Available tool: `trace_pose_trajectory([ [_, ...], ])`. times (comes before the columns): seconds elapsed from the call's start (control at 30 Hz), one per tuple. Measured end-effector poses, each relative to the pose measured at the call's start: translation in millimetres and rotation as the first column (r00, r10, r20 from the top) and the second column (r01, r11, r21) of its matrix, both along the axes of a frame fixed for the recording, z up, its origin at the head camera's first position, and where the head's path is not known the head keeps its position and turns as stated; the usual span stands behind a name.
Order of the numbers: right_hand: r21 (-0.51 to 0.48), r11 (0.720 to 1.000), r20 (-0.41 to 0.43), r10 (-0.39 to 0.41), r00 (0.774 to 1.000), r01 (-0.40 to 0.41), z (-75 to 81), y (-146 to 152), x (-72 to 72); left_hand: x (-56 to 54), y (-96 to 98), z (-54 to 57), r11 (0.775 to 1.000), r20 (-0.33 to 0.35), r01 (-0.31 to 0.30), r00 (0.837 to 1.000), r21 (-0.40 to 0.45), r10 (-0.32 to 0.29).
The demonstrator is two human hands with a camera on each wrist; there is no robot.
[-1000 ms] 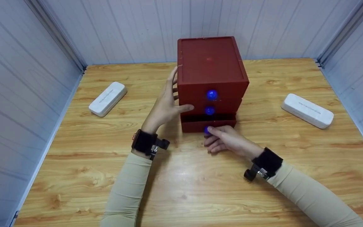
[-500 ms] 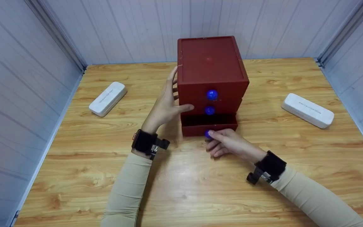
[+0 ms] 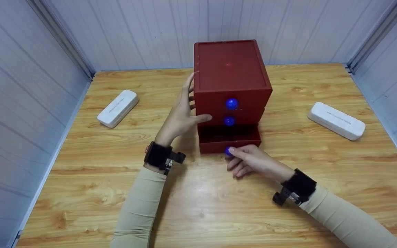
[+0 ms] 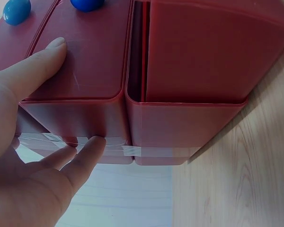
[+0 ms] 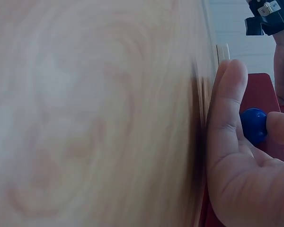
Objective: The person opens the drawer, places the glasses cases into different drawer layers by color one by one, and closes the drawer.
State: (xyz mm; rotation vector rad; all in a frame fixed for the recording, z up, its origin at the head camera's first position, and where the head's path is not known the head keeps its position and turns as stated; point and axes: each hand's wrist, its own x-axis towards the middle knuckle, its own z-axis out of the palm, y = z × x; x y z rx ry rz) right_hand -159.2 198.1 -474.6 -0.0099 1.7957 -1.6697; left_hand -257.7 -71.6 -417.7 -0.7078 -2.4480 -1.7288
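A dark red drawer cabinet [image 3: 233,65] stands mid-table, with a blue ball knob on each of its three drawers. Its bottom drawer [image 3: 210,147] is pulled partway out, and no contents can be made out in its dark inside. My left hand [image 3: 181,115] holds the cabinet's left front edge, thumb on the middle drawer's front and fingers against the side. In the left wrist view, clear tape [image 4: 161,151] runs along that side. My right hand [image 3: 253,159] pinches the bottom drawer's blue knob [image 5: 253,125] between thumb and fingers, low over the table.
One white oblong case [image 3: 118,108] lies to the left of the cabinet, and another white case [image 3: 336,120] to its right. Pale panel walls [image 3: 150,34] enclose the wooden table [image 3: 198,213] at the back and both sides.
The bottom drawer has slid further out toward me, with my right hand drawing back on its knob. My left hand and the cabinet body have stayed in place.
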Motion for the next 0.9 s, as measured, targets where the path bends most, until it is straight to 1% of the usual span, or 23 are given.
trace_pose_trajectory([
  [0.27,0.026,0.999,-0.012,0.021,1.0,-0.021,-2.2,1.7,7.2,0.2,-0.2,0.1,1.0,-0.002,0.01,1.0,0.006,-0.01],
  [0.47,0.043,0.998,-0.031,0.041,0.999,-0.04,-2.6,3.3,12.3,0.3,0.5,-0.5,1.0,0.002,0.005,1.0,0.009,-0.005],
  [0.67,0.05,0.998,-0.03,0.035,0.999,-0.034,-2.2,3.6,16.0,-0.3,0.6,-0.4,1.0,0.008,0.016,1.0,0.022,-0.016],
  [0.9,0.056,0.997,-0.037,0.058,0.998,-0.056,-1.6,4.5,20.9,0.1,-0.2,-0.1,1.0,0.015,0.003,1.0,-0.001,-0.003],
])
